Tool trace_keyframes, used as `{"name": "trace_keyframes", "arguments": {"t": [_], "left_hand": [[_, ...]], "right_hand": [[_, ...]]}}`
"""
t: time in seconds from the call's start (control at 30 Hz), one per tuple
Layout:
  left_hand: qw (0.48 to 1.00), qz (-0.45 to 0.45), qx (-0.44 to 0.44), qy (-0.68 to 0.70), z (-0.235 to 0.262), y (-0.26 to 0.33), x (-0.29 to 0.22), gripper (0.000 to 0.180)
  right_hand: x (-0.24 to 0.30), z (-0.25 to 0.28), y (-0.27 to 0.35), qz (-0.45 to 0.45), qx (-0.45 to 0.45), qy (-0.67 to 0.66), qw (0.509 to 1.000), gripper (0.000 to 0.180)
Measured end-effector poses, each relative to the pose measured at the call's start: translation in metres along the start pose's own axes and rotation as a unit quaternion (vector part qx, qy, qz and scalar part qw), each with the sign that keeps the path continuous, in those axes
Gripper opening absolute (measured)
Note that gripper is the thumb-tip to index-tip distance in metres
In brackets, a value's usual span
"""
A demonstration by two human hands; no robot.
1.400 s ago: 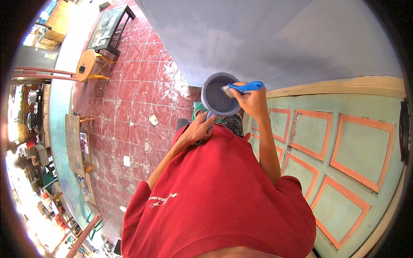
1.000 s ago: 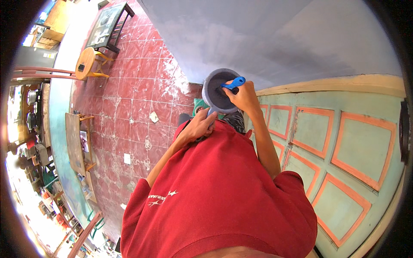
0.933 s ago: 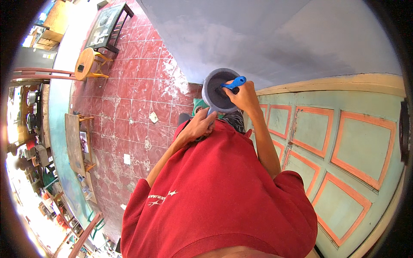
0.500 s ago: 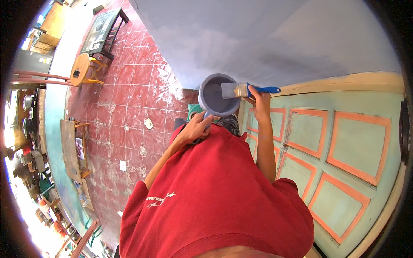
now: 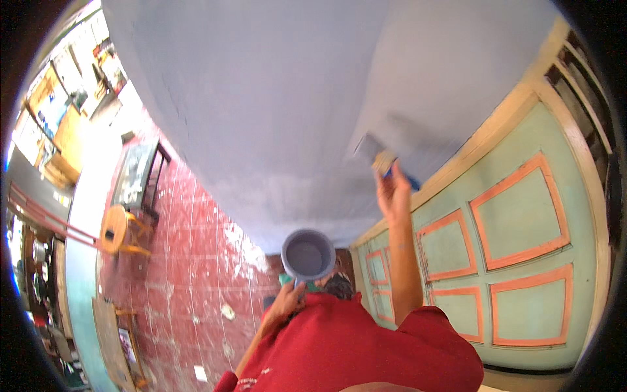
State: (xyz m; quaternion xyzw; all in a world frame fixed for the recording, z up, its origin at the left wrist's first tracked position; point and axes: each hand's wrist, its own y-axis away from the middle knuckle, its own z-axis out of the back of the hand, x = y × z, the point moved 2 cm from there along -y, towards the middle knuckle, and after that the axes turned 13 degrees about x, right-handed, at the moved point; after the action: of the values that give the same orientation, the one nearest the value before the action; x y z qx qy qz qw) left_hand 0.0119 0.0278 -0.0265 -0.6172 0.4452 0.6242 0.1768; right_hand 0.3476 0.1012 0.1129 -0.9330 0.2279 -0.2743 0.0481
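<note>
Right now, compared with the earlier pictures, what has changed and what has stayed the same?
The right hand has carried the brush from over the pot forward and up toward the wall. The view shows more wall. Nothing was let go: the left hand still holds the pot, the right hand the brush.

Grey dipper (image 5: 287, 257); blue-handled brush (image 5: 383, 162); red shirt (image 5: 346, 343); pale green door (image 5: 481, 277), orange-edged panels (image 5: 519, 214).
</note>
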Motion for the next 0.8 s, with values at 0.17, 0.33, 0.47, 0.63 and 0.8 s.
{"name": "trace_keyframes", "arguments": {"t": [0.17, 0.33, 0.47, 0.63, 0.8], "left_hand": [[0.985, 0.086, 0.023, 0.145, 0.002, 0.0, 0.005, 0.023], [0.982, 0.101, 0.062, 0.148, 0.004, 0.003, 0.004, 0.024], [0.986, 0.071, 0.089, 0.118, 0.004, 0.003, -0.003, 0.025], [0.983, 0.094, 0.077, 0.136, 0.005, -0.001, -0.001, 0.024], [0.993, 0.068, 0.064, 0.071, 0.0, -0.011, 0.004, 0.025]], "right_hand": [[0.095, -0.17, -0.073, 0.41, 0.08, 0.43, 0.8, 0.03], [0.125, -0.259, -0.096, 0.594, 0.186, 0.654, 0.43, 0.023], [0.113, -0.253, -0.095, 0.583, 0.22, 0.716, 0.316, 0.026], [0.064, -0.169, -0.051, 0.438, 0.209, 0.786, 0.382, 0.033], [0.035, -0.074, -0.029, 0.304, 0.225, 0.81, 0.448, 0.035]]}}
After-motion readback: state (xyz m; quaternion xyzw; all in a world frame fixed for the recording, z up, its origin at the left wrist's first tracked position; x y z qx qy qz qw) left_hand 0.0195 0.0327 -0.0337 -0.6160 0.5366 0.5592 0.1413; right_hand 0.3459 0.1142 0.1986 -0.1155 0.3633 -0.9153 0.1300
